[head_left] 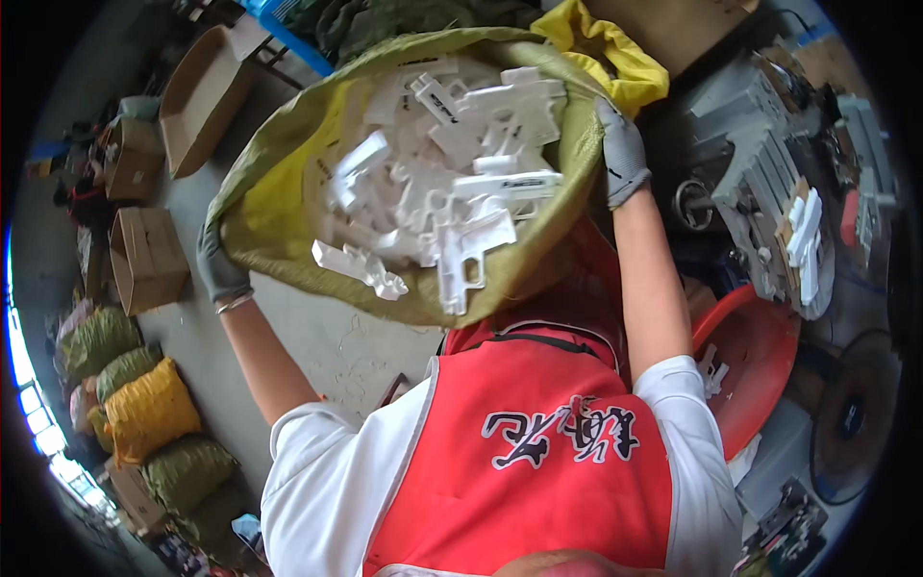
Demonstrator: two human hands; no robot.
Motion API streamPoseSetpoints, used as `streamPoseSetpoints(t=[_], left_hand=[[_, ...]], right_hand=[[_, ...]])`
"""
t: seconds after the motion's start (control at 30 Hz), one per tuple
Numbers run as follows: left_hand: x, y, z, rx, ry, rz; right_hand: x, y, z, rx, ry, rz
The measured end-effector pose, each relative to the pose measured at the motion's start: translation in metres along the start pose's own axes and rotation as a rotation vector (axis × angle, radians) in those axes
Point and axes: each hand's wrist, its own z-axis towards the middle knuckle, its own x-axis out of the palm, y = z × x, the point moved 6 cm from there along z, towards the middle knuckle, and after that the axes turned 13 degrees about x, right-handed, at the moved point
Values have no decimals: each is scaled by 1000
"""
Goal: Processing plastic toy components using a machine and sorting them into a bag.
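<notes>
While a red apron [538, 413] fills the foreground, an olive woven sack [279, 216] gapes open just beyond it.
Gray-gloved, the left hand [219, 264] grasps the sack's left edge and the right hand [623, 154] its right edge, fingers curled on the fabric (some hidden behind it). White plastic parts [476, 238], several pistol-shaped, lie heaped inside the sack between the hands. To the right, a red basin [769, 361] holds a white piece [712, 373]; farther off on the left stand cartons [149, 260] and a row of stuffed sacks [154, 409].
</notes>
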Motion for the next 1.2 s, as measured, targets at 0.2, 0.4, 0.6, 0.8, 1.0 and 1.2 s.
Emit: streamPoseSetpoints(t=[0.2, 0.4, 0.6, 0.8, 1.0, 1.2], left_hand=[[-21, 29, 10, -52, -102, 107], [51, -16, 4, 339, 163, 1141], [186, -24, -16, 618, 438, 1150], [258, 45, -75, 770, 904, 1078], [253, 49, -63, 760, 772, 1677], [256, -38, -42, 665, 544, 1905]], right_hand=[[-14, 16, -26, 66, 134, -161], [-34, 33, -113, -505, -121, -443], [-151, -36, -224, -321, -168, -516], [-326, -118, -349, 52, -934, -555], [-430, -201, -393, 764, -1017, -934], [-457, -235, -350, 683, -696, -1271]])
